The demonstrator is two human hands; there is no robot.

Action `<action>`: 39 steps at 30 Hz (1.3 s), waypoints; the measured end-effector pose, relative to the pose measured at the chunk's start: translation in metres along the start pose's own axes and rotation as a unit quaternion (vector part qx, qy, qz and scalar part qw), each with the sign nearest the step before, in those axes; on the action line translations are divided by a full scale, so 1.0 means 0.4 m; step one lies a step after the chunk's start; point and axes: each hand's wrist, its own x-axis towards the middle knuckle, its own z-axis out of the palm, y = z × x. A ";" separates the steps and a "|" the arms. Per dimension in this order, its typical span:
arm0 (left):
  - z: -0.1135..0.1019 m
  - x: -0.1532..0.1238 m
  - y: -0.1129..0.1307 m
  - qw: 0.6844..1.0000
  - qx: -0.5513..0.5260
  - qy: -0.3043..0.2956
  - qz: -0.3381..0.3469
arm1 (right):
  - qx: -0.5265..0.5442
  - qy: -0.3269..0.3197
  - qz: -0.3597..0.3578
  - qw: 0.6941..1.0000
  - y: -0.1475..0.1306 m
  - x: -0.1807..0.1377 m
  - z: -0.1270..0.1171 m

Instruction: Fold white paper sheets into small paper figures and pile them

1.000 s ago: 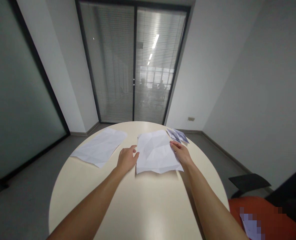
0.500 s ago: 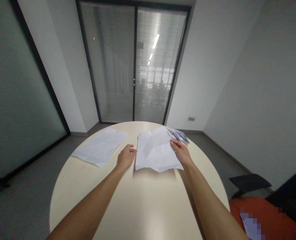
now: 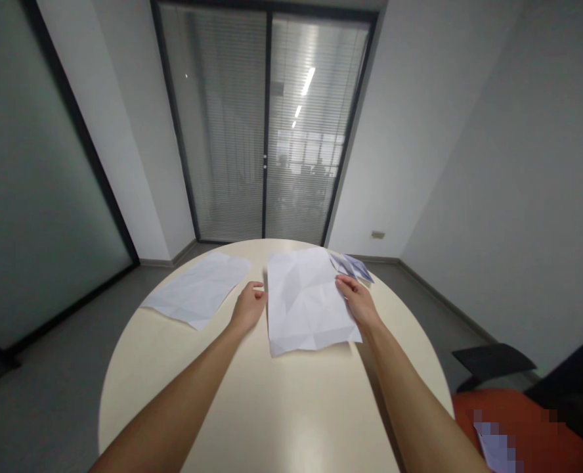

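Observation:
A creased white sheet of paper [image 3: 306, 299] is held slightly above the round table, its near edge wavy and a shadow beside it. My left hand [image 3: 249, 307] is at its left edge, fingertips curled and pinching the margin. On the opposite side my right hand [image 3: 358, 301] grips the right edge between thumb and fingers. Another creased white sheet [image 3: 200, 289] lies flat to the left of my left hand. Just beyond my right hand is a folded paper with blue-violet printing [image 3: 351, 267], partly overlapped by the held sheet.
The cream round table [image 3: 281, 407] extends beneath both forearms. At the lower right stands an orange chair seat [image 3: 528, 427] with a black armrest [image 3: 493, 357]. A glass partition with blinds [image 3: 264, 131] rises behind the table, and a frosted panel [image 3: 35, 184] is at the left.
The held sheet has flattened out, its near-left corner dropping toward me and its left edge shifting slightly left. My left hand moved a little left; my right hand stayed nearly still.

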 end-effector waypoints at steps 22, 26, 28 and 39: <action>-0.017 -0.009 0.053 0.979 -0.161 0.062 0.109 | -0.015 0.030 0.033 0.999 -0.014 -0.010 -0.011; -0.021 -0.028 0.093 0.977 -0.190 0.068 0.065 | -0.028 0.047 0.017 0.998 -0.037 -0.018 -0.009; -0.022 -0.038 0.111 0.977 -0.197 0.076 0.042 | -0.029 0.050 0.008 0.998 -0.045 -0.023 -0.007; -0.036 -0.037 0.131 0.957 -0.262 0.106 0.060 | 0.071 -0.015 -0.039 0.997 -0.036 -0.022 0.006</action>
